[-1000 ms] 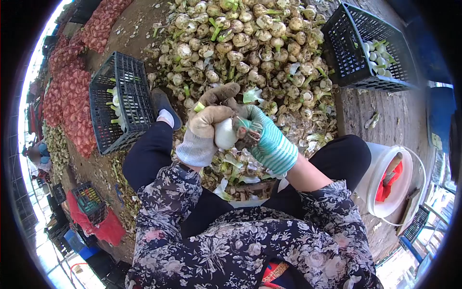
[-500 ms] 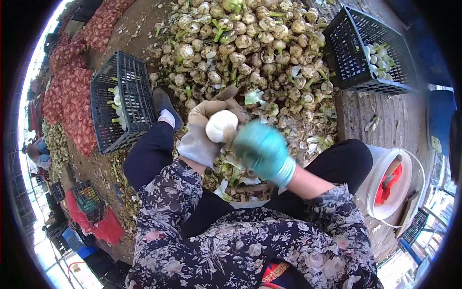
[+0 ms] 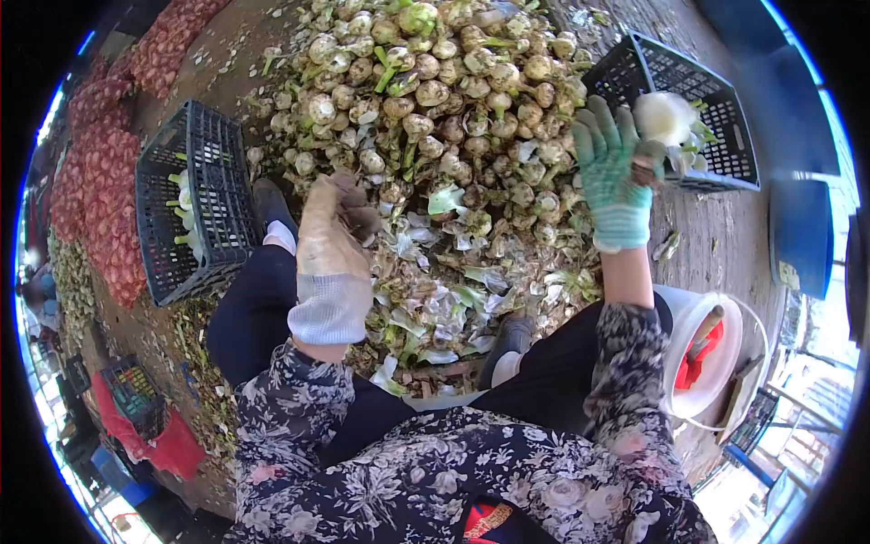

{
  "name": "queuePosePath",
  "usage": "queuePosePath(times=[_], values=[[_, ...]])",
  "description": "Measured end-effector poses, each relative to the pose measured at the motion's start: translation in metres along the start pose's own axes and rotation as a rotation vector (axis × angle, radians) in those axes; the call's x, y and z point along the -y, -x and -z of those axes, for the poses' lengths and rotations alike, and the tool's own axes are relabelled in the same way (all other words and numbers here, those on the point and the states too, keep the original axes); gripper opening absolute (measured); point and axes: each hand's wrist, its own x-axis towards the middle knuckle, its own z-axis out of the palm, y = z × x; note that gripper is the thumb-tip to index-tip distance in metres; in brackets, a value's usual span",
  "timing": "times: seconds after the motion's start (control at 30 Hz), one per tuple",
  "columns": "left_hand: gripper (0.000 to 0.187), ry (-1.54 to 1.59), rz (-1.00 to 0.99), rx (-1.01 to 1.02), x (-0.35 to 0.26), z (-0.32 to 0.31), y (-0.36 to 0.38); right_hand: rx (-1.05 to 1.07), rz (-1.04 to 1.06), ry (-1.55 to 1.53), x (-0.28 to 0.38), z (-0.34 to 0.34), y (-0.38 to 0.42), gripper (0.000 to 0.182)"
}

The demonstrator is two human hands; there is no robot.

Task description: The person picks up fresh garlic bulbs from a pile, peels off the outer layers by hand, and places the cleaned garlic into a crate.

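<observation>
My right hand (image 3: 614,177), in a green glove with brown-stained thumb, reaches out with its fingers spread and nothing gripped. Just beyond its thumb a blurred white garlic bulb (image 3: 664,118) shows over the near side of the right black crate (image 3: 725,168), apparently loose. My left hand (image 3: 335,222), in a tan glove with a grey cuff, is over the near left part of the heap of unpeeled garlic bulbs (image 3: 435,95). Its stained fingers are half bent, thumb apart, with no bulb visible in them; the palm side is hidden.
Trimmed white bulbs lie in the left crate (image 3: 195,263) and the right crate. A white bucket (image 3: 675,317) holding a red cloth (image 3: 698,358) and a wooden handle stands by my right knee. Loose skins (image 3: 444,317) cover the ground between my feet. Red net sacks (image 3: 100,195) line the left.
My right hand has swung from the middle out to the right crate, and the white bulb has left my left hand for that crate. My left hand has shifted left, over the heap.
</observation>
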Motion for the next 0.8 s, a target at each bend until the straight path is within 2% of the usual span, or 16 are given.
queuePosePath(times=[0.03,0.1,0.17,0.23,0.3,0.33,0.37,0.43,0.47,0.5,0.53,0.6,0.63,0.67,0.73,0.8], values=[[0.026,0.088,0.073,-0.007,0.001,0.004,-0.005,0.019,-0.063,0.236,-0.017,0.004,-0.01,0.047],[0.025,-0.102,0.076,0.194,-0.001,0.012,-0.001,-0.026,-0.425,0.935,-0.082,0.038,-0.035,0.043],[0.025,-0.011,0.197,0.121,-0.003,0.013,-0.005,0.203,-0.09,1.704,-0.166,0.122,-0.061,0.047],[0.025,0.036,0.242,0.046,0.001,0.02,-0.009,0.391,0.022,1.985,-0.201,0.108,-0.053,0.047],[0.025,0.016,0.27,0.052,-0.003,0.019,-0.008,0.313,0.086,2.011,-0.226,0.11,-0.047,0.049],[0.025,0.005,0.288,0.069,-0.006,0.017,-0.008,0.256,-0.114,2.062,-0.226,0.108,-0.049,0.05],[0.025,-0.006,0.315,0.085,-0.008,0.018,-0.005,0.234,-0.118,2.054,-0.223,0.106,-0.05,0.047],[0.024,-0.027,0.34,0.097,-0.013,0.018,-0.002,0.212,-0.373,2.132,-0.211,0.106,-0.063,0.036],[0.024,-0.037,0.332,0.109,-0.014,0.016,0.0,-0.045,-0.822,1.595,-0.174,0.035,-0.045,0.025],[0.024,-0.046,0.327,0.118,-0.014,0.015,0.002,-0.297,-0.834,0.834,-0.18,0.074,-0.049,0.027],[0.034,-0.093,0.31,0.163,-0.007,0.02,0.001,-0.361,-0.911,0.482,-0.15,0.045,-0.031,0.025],[0.035,0.007,0.519,0.242,0.008,0.022,0.001,-0.07,-0.97,0.017,-0.113,0.017,0.01,0.024],[0.037,0.055,0.622,0.279,0.011,0.02,0.004,0.103,-0.906,0.052,-0.093,-0.012,0.034,0.027],[0.047,0.138,0.704,0.43,0.012,0.012,0.011,0.171,-1.002,-0.126,-0.087,-0.011,0.049,0.029],[0.048,0.215,0.741,0.426,0.012,-0.003,0.023,0.269,-0.928,0.058,-0.083,-0.003,0.082,0.031],[0.045,0.273,0.684,0.337,0.015,-0.006,0.025,0.455,-0.593,0.534,-0.083,-0.004,0.097,0.029]])
